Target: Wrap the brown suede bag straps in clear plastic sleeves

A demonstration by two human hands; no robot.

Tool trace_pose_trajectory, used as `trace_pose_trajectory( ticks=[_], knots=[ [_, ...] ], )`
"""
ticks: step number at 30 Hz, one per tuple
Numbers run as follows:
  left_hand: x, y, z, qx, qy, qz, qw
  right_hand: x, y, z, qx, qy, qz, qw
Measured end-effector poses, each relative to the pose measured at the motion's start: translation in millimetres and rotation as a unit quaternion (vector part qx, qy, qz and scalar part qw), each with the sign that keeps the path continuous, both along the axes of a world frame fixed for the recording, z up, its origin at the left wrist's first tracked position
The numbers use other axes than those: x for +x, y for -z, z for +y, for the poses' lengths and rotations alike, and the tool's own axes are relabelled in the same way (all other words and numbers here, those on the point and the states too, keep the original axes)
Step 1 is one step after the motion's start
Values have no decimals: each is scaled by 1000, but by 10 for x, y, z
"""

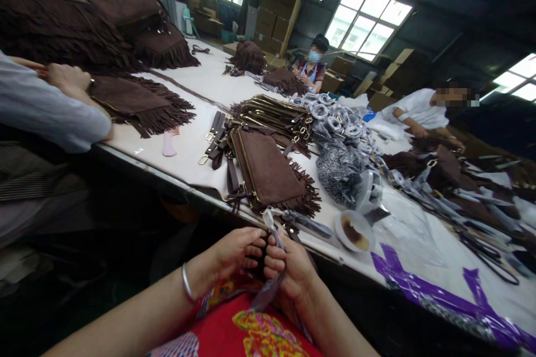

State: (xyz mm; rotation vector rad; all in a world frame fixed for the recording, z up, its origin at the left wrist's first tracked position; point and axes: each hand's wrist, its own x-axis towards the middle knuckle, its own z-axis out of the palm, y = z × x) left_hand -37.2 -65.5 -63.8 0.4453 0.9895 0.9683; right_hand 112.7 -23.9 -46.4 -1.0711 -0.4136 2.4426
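My right hand (293, 268) is closed around a strap wrapped in clear plastic (268, 290); one end rises above the fist and the other hangs onto my lap. Close beside it on the left, my left hand (240, 251) has loosely bent fingers, a little apart, with nothing visible in them. Just beyond both hands, a brown fringed bag (270, 170) with a gold zipper lies at the table edge. Brown straps with metal clasps (215, 148) lie to its left. Another plastic-wrapped strap (307, 223) lies along the edge.
Behind the bag are stacked zippered bags (272, 111) and plastic-wrapped strap coils (335, 117). A round tub (354, 231) and purple tape (439, 295) are at right. One co-worker's hand (69, 78) rests by a fringed bag at left; other people work across the table.
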Motion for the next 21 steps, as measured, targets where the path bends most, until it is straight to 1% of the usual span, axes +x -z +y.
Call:
trace_pose_trajectory(
  ticks=[2, 3, 5, 7, 9, 11, 12, 13, 15, 18, 21],
  knots=[
    [56, 7, 49, -14, 39, -118, 992, -6, 11, -2, -11, -10, 48, 999],
    [88, 15, 63, -19, 51, -160, 986, -7, 18, -3, -15, -15, 67, 997],
    [140, 49, 77, -27, 52, -202, 978, 2, 32, -1, -24, -25, 95, 995],
    [160, 105, 77, -33, 13, -184, 982, 24, 41, 4, -31, -27, 106, 994],
    [145, 162, 65, -34, -56, -124, 990, 50, 48, 11, -34, -25, 116, 992],
    [112, 199, 45, -25, -117, -68, 990, 63, 57, 16, -34, -30, 132, 990],
    [97, 205, 35, -17, -134, -54, 989, 61, 62, 16, -33, -36, 141, 989],
    [85, 204, 27, -9, -138, -50, 989, 55, 66, 15, -29, -42, 148, 988],
    [77, 184, 22, 7, -120, -73, 990, 31, 73, 10, -21, -50, 153, 987],
    [93, 145, 37, 22, -75, -145, 986, -2, 75, 0, -9, -55, 155, 986],
    [119, 124, 58, 10, -47, -188, 981, -9, 82, -5, -4, -58, 158, 986]
  ],
)
